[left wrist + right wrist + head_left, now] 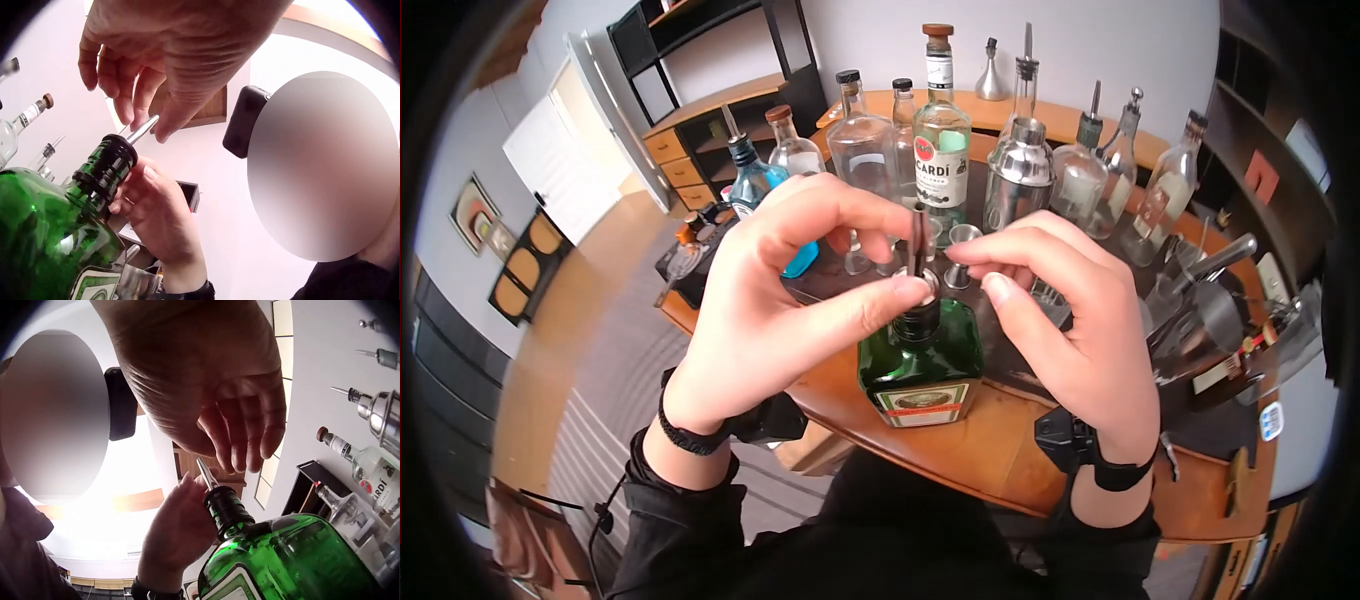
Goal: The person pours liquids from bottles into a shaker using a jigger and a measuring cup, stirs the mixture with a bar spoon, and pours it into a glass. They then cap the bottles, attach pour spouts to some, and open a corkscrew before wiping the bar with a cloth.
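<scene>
A green square-shouldered bottle (pixel 920 360) with a label stands upright at the table's front edge. A metal pour spout (pixel 207 473) with a black collar sits in its neck. My left hand (pixel 775 270) is at the spout, thumb and index finger apart on either side of it. In the left wrist view the spout's tip shows beside the left thumb (pixel 175 112). My right hand (pixel 1070 300) hovers just right of the neck, fingers loosely bent with nothing between them. Beyond its fingertips stands a small metal jigger (pixel 960 268).
Behind stand a Bacardi bottle (pixel 941 165), a metal shaker (pixel 1018 185), a blue bottle (pixel 800 262) and several clear bottles with stoppers or spouts. At the right a metal mixing tin (pixel 1200 325) lies near a clear glass vessel (pixel 1295 340). The wooden table edge (pixel 880 440) curves close to the body.
</scene>
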### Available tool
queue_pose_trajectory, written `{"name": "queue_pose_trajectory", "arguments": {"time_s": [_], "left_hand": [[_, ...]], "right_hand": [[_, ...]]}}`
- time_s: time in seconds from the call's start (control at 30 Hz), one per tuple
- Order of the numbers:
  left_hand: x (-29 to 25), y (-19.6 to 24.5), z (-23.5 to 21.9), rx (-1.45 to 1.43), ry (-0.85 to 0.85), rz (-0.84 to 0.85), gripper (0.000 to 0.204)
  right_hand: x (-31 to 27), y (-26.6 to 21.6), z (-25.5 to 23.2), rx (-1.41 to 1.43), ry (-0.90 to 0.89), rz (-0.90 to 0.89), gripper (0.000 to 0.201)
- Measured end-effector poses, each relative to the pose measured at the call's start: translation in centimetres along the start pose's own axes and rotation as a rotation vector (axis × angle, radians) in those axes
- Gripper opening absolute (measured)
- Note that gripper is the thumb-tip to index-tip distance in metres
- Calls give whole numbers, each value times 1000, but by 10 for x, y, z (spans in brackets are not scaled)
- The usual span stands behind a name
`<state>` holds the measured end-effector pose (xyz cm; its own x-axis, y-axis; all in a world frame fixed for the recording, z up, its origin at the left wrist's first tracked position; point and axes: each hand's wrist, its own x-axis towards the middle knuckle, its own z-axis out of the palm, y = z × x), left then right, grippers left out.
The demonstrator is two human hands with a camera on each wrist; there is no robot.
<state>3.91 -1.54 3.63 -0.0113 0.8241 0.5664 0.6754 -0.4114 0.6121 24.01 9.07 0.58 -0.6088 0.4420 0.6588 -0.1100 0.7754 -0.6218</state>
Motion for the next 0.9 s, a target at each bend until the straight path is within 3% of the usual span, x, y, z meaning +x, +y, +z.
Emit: {"name": "queue_pose_trajectory", "arguments": {"time_s": [0.17, 0.27, 0.43, 0.53, 0.6, 0.73, 0.8, 0.9], "left_hand": [[8, 0, 10, -125, 45, -52, 9], [6, -1, 13, -226, 41, -113, 9], [1, -4, 21, -264, 76, -74, 12], [-1, -13, 19, -315, 48, -41, 11], [2, -19, 15, -395, -70, -31, 11], [7, -17, 13, -289, -77, 76, 14], [6, -7, 11, -396, -129, -43, 20], [12, -12, 2, -386, -215, -13, 26]], "right_hand": [[-1, 6, 4, -46, -23, -135, 19], [-2, 9, 7, -49, -10, -161, 17], [-1, 12, 9, -133, -56, -159, 24], [-2, 14, 14, -144, -66, -106, 32], [-3, 18, 16, -159, -118, -71, 38], [-3, 28, 26, -223, -191, -27, 50], [-3, 31, 30, -215, -191, -33, 47], [-2, 32, 32, -191, -248, -22, 42]]}}
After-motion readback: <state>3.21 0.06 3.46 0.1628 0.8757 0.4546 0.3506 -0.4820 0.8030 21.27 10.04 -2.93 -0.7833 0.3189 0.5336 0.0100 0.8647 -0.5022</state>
